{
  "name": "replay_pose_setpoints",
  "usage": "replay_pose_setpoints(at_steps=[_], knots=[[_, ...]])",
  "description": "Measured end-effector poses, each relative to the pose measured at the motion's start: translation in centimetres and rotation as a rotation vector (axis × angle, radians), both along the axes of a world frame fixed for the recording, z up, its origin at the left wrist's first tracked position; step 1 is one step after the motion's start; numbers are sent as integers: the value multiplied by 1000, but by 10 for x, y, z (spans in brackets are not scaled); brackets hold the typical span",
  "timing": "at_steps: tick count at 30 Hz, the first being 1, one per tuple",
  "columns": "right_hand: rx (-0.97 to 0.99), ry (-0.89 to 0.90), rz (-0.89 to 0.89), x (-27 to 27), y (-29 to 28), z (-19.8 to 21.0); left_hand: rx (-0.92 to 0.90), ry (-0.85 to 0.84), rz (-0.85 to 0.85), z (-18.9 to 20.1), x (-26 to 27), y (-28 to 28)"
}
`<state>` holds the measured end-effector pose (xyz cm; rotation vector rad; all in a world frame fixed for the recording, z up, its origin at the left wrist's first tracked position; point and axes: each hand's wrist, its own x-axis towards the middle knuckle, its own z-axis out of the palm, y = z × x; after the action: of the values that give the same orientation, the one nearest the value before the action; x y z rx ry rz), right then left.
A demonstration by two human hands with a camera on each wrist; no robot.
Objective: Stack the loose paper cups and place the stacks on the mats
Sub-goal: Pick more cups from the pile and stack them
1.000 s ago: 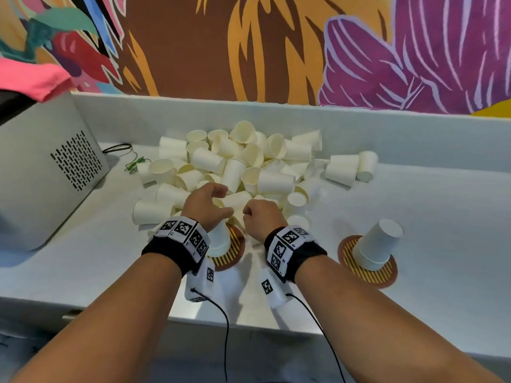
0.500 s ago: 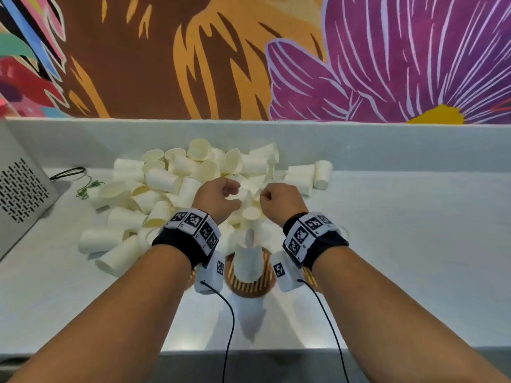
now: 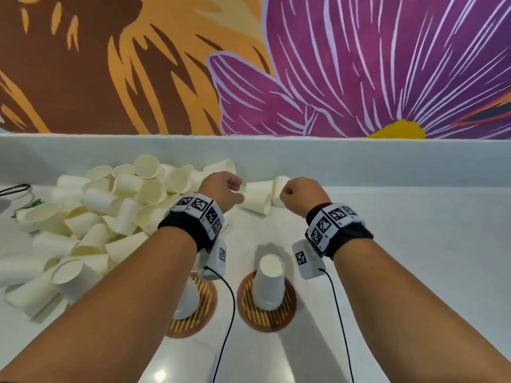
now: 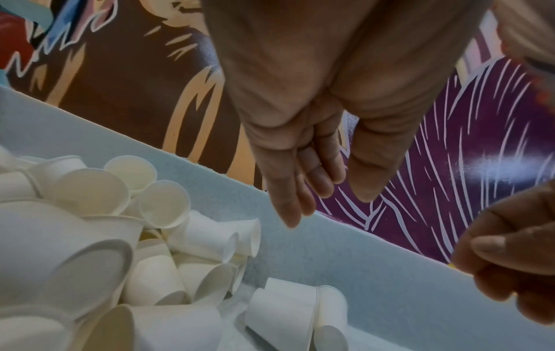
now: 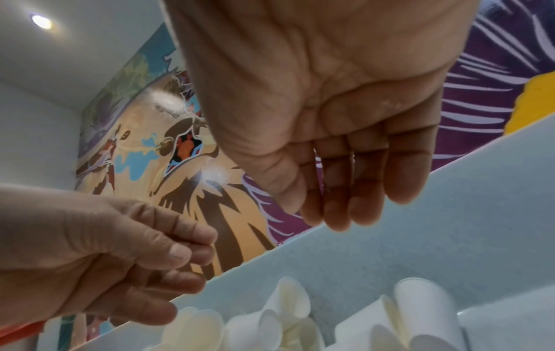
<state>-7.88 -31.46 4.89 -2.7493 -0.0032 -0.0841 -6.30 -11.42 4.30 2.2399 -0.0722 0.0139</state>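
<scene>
A big heap of loose white paper cups point(image 3: 110, 211) lies at the left. Two round striped mats sit near the front edge. The right mat point(image 3: 265, 319) carries an upside-down stack of cups point(image 3: 269, 283). The left mat point(image 3: 199, 313) carries another stack point(image 3: 188, 302), half hidden by my left forearm. Two loose cups point(image 3: 258, 199) lie on their sides at the back, also visible in the left wrist view point(image 4: 288, 315). My left hand point(image 3: 224, 189) and right hand point(image 3: 298, 193) hover just above them, fingers loosely hanging, both holding nothing.
A low white back wall point(image 3: 359, 161) borders the counter under a painted mural. A black cable and green wire point(image 3: 19, 194) lie at the far left. Bare white counter point(image 3: 414, 258) stretches to the right. Thin black leads hang from both wrist units.
Both hands have let go of the stack on the right mat and moved away from me, over the two loose cups at the back. The view has swung to the right.
</scene>
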Motion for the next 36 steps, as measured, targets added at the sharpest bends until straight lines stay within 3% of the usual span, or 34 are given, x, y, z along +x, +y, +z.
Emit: replay_pose_setpoints(at_steps=[11, 19, 27, 36], knots=[[46, 124, -78, 46, -63, -15, 148, 45, -70, -12, 57, -42], [59, 157, -87, 87, -57, -39, 190, 105, -127, -42, 106, -53], [96, 157, -6, 130, -43, -80, 381, 126, -195, -88, 136, -58], [248, 213, -5, 157, -29, -123, 442, 143, -175, -126, 154, -57]])
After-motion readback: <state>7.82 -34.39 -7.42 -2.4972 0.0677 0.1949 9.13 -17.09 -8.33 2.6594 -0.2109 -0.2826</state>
